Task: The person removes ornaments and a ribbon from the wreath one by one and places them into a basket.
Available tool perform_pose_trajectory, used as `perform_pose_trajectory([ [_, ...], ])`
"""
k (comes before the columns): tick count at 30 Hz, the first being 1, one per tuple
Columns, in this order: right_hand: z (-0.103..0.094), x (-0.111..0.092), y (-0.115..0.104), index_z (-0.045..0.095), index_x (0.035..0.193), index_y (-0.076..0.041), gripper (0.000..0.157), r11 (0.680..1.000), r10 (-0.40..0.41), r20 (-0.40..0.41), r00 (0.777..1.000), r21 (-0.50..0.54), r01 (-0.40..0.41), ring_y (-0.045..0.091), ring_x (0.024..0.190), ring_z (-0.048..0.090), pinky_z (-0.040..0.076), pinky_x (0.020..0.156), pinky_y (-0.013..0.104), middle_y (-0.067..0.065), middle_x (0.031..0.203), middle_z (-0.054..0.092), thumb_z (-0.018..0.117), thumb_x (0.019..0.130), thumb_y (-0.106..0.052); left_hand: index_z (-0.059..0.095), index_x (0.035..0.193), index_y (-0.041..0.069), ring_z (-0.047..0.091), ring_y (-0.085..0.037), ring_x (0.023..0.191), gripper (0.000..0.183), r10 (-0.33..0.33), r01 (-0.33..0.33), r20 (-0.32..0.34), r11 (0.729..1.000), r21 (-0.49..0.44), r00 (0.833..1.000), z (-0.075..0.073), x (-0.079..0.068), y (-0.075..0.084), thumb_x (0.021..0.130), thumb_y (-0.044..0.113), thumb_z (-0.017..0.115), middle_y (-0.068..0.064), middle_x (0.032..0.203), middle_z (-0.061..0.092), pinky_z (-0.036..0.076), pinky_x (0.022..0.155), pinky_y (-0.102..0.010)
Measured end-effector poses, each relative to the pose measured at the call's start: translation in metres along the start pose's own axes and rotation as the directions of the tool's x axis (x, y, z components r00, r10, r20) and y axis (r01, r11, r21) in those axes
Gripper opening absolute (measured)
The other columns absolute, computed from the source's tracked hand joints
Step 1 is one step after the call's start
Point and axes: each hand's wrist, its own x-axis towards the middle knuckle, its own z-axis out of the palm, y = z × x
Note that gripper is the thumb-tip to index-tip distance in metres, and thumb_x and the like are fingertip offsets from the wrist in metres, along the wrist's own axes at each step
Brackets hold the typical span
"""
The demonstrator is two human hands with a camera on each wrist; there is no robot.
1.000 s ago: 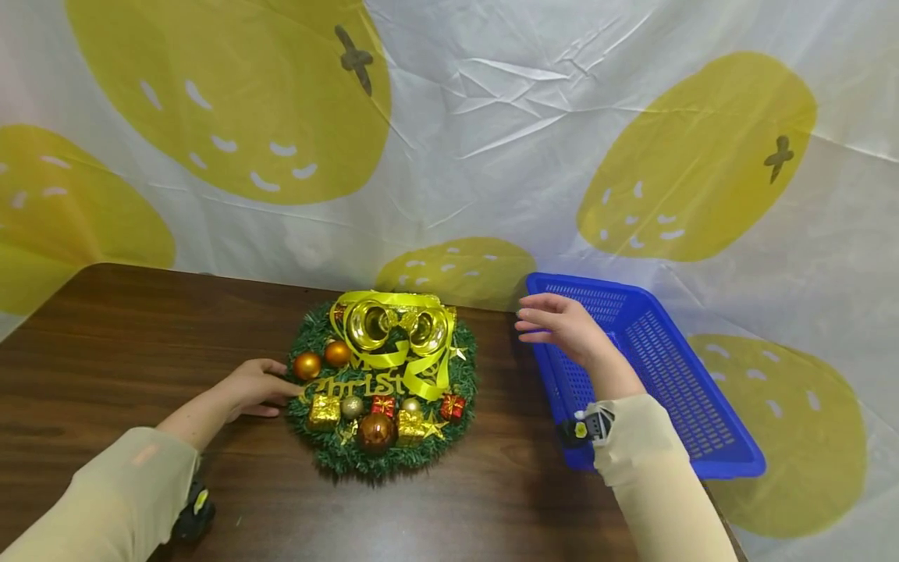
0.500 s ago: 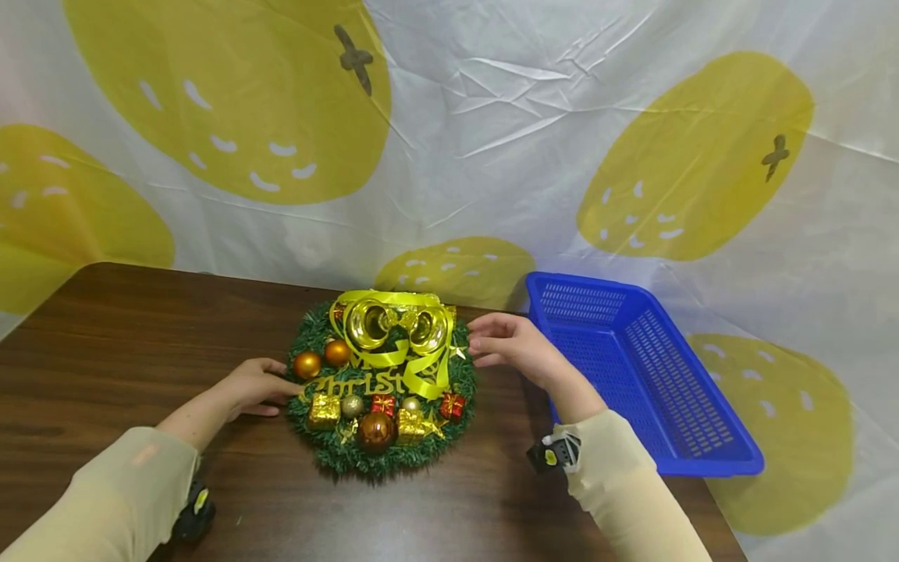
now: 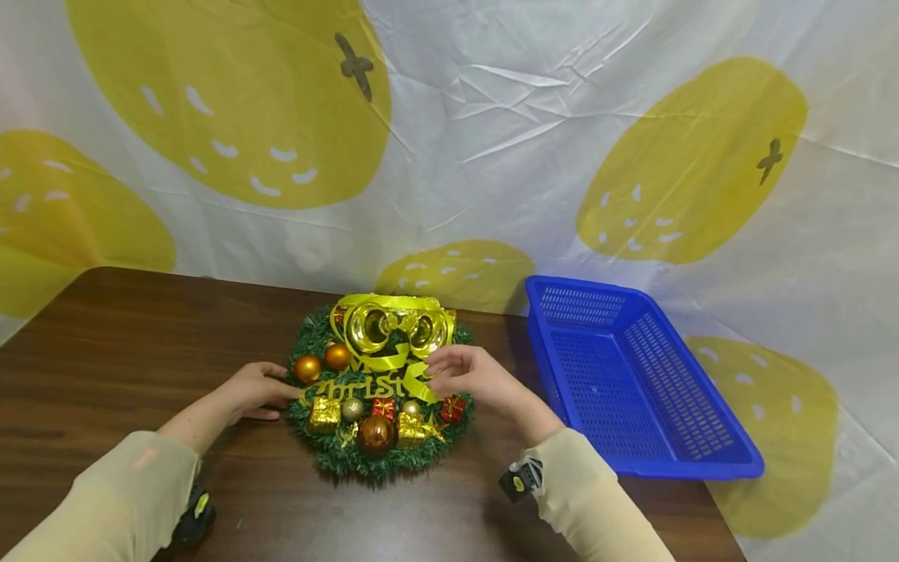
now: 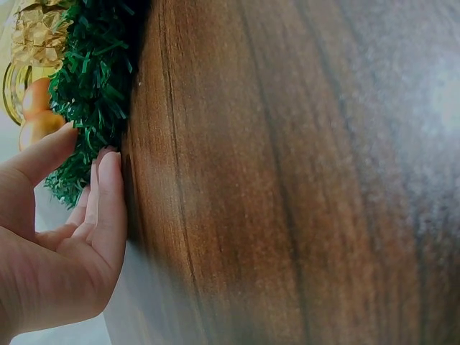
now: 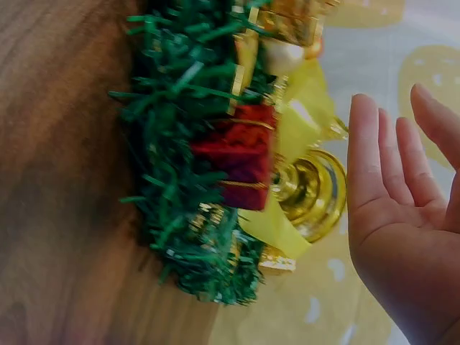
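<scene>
A green tinsel Christmas wreath (image 3: 372,462) lies on the wooden table, dressed with gold and red mini gift boxes, orange and brown baubles and gold lettering. Two gold bells (image 3: 367,326) with yellow ribbon (image 3: 418,384) top its far side. At the wreath's left edge, my left hand (image 3: 256,394) holds the tinsel, thumb on the ornament side and fingers at the underside in the left wrist view. My right hand (image 3: 477,381) hovers over the right part, fingers extended near the ribbon. In the right wrist view, a red gift box (image 5: 248,154) faces that hand's open palm.
A blue plastic basket (image 3: 642,468) with perforated walls stands to the right on the table (image 3: 295,523). Behind the table hangs a pale cloth (image 3: 477,156) printed with large yellow fruit shapes.
My right hand has come left from above the basket to over the wreath's right side, now covering part of the ribbon. The left hand and the wreath have stayed put.
</scene>
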Motion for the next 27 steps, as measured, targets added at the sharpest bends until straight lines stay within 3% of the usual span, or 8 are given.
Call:
perform_pose_trajectory([
  [5, 0.006, 0.004, 0.01, 0.051, 0.125, 0.009, 0.041, 0.999, -0.005, 0.045, 0.999, -0.053, 0.008, 0.013, 0.089, 0.063, 0.057, 0.081, 0.037, 0.03, 0.117, 0.056, 0.06, 0.086, 0.002, 0.024, 0.137, -0.016, 0.06, -0.015, 0.088, 0.074, 0.0, 0.0, 0.002, 1.0, -0.002, 1.0, 0.0, 0.0, 0.0, 0.086, 0.018, 0.066, -0.021, 0.111, 0.058, 0.057, 0.069, -0.028],
  [16, 0.013, 0.011, 0.019, 0.059, 0.122, 0.0, 0.039, 0.968, -0.01, 0.092, 0.996, -0.247, 0.032, 0.023, 0.097, 0.063, 0.055, 0.078, 0.027, 0.02, 0.112, 0.062, 0.064, 0.083, -0.001, 0.024, 0.137, -0.016, 0.06, -0.014, 0.087, 0.075, -0.001, 0.001, -0.002, 1.0, 0.004, 1.0, 0.001, 0.002, -0.002, 0.086, 0.019, 0.066, -0.022, 0.112, 0.058, 0.057, 0.07, -0.028],
  [22, 0.015, 0.013, 0.021, 0.059, 0.122, -0.002, 0.039, 0.955, 0.005, 0.11, 0.994, -0.295, 0.028, 0.022, 0.098, 0.062, 0.054, 0.079, 0.026, 0.017, 0.113, 0.062, 0.064, 0.084, 0.0, 0.024, 0.137, -0.016, 0.06, -0.013, 0.086, 0.075, -0.001, 0.001, 0.001, 1.0, 0.002, 1.0, 0.0, 0.003, -0.003, 0.086, 0.019, 0.066, -0.022, 0.113, 0.057, 0.057, 0.07, -0.029],
  [27, 0.019, 0.015, 0.019, 0.061, 0.122, -0.005, 0.041, 0.925, 0.033, 0.139, 0.99, -0.378, 0.022, 0.02, 0.099, 0.06, 0.053, 0.074, 0.024, 0.012, 0.116, 0.064, 0.06, 0.083, 0.006, 0.024, 0.137, -0.017, 0.061, -0.015, 0.089, 0.075, 0.001, -0.001, 0.0, 1.0, 0.008, 1.0, 0.0, 0.004, -0.003, 0.086, 0.02, 0.066, -0.027, 0.119, 0.054, 0.057, 0.071, -0.03],
])
